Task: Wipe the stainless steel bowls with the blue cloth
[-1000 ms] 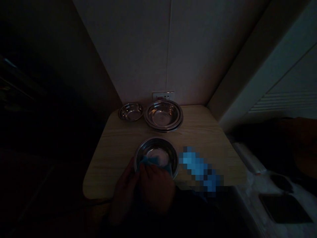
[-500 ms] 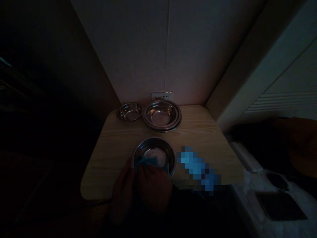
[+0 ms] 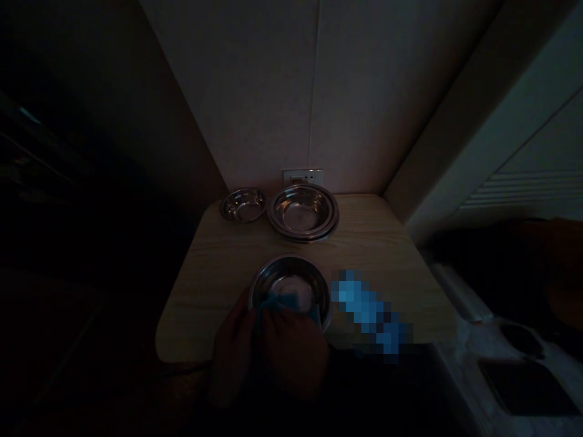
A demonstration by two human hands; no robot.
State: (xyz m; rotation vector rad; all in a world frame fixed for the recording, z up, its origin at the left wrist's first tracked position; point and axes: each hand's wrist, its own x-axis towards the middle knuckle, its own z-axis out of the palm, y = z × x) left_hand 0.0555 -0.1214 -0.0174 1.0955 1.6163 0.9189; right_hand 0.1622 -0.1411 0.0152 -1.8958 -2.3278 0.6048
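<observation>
The scene is very dim. A steel bowl [image 3: 291,285] sits near the front of a small wooden table [image 3: 214,267]. My left hand [image 3: 232,352] grips the bowl's near left rim. My right hand [image 3: 291,352] is closed on a blue cloth [image 3: 285,304] pressed inside the bowl's near wall. Both hands are dark and their fingers show only in part.
A small steel bowl [image 3: 243,204] and a stack of larger steel bowls [image 3: 303,212] stand at the table's back by a wall socket [image 3: 303,176]. A blurred blue object [image 3: 371,312] lies right of the near bowl. White furniture stands to the right.
The hands and cloth have shifted slightly inside the near bowl; the camera view has swayed a little. The other bowls have not moved.
</observation>
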